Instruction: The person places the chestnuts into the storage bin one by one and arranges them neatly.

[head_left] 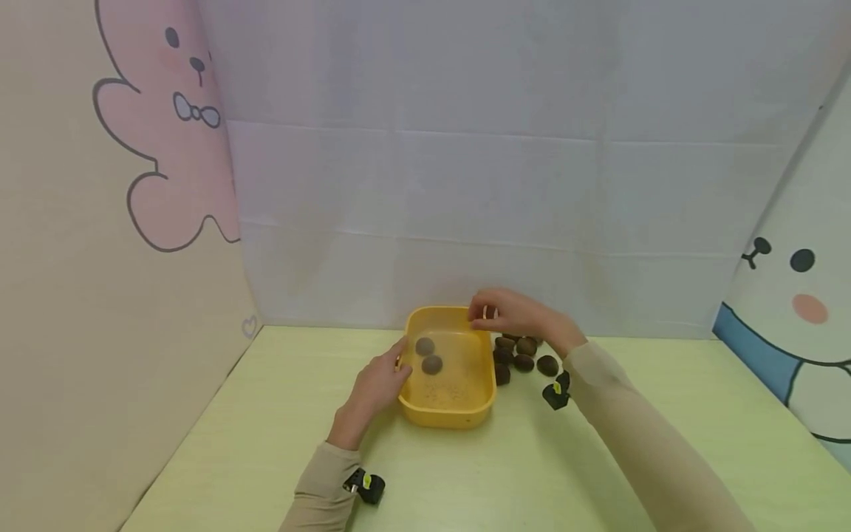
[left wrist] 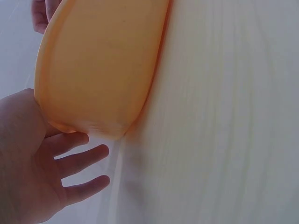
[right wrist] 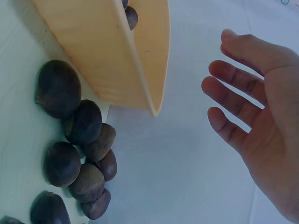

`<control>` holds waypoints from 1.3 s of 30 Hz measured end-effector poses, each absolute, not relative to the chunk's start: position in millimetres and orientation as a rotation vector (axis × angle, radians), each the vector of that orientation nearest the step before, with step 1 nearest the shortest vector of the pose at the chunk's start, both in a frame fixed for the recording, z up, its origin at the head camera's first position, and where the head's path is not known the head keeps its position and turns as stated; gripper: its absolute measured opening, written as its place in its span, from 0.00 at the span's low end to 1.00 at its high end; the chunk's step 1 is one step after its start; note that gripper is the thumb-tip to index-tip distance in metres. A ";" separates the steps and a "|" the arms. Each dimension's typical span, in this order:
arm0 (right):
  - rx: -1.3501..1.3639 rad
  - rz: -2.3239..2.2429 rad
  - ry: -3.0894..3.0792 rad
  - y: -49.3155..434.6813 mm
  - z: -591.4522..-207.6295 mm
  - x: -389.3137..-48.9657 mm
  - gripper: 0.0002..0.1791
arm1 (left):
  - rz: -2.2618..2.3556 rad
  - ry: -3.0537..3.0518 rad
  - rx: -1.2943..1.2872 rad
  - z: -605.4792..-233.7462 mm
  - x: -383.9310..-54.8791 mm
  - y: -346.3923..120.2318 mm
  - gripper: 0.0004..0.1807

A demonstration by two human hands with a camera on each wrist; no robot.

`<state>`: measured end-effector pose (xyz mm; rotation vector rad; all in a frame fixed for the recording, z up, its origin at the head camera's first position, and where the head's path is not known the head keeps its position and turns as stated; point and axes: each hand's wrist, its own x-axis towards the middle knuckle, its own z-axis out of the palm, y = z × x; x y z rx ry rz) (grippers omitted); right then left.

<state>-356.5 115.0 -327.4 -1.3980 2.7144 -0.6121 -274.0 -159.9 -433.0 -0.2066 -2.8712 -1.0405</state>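
A yellow plastic tub (head_left: 447,420) stands on the table with two chestnuts (head_left: 432,364) and some small crumbs in it. My left hand (head_left: 379,380) holds the tub's left rim, thumb over the edge and fingers outside; from the left wrist, three fingertips of that left hand (left wrist: 46,168) show past the tub's end. At the far right corner of the tub hangs my right hand (head_left: 508,312), its fingers loosely bent. The right wrist view shows this right hand (right wrist: 261,102) apart from the tub wall (right wrist: 88,46) with nothing in it.
Several chestnuts (head_left: 524,363) lie loose against the right side of the tub, towards the back. A white cloth wall (head_left: 499,185) rises right behind the table (head_left: 266,428). Side panels with cartoon animals (head_left: 179,162) stand left and right.
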 end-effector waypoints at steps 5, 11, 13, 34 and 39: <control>-1.375 -0.589 2.732 120.6 -330.9 -357.1 0.07 | -1.044 -2.870 -0.220 -433.8 -275.0 -160.8 0.33; -1.341 -0.624 2.735 130.6 -335.0 -353.0 0.09 | -1.044 -2.877 -0.216 -434.4 -275.5 -160.0 0.33; -1.326 -0.638 2.737 135.6 -336.4 -351.8 0.08 | -1.036 -2.879 -0.213 -434.6 -275.8 -160.3 0.33; -1.278 -0.644 2.736 189.8 -355.2 -332.6 0.07 | -1.043 -2.883 -0.212 -433.0 -275.1 -159.2 0.33; -1.243 -0.643 2.740 201.8 -365.4 -329.7 0.08 | -1.051 -2.874 -0.210 -432.9 -273.6 -158.9 0.33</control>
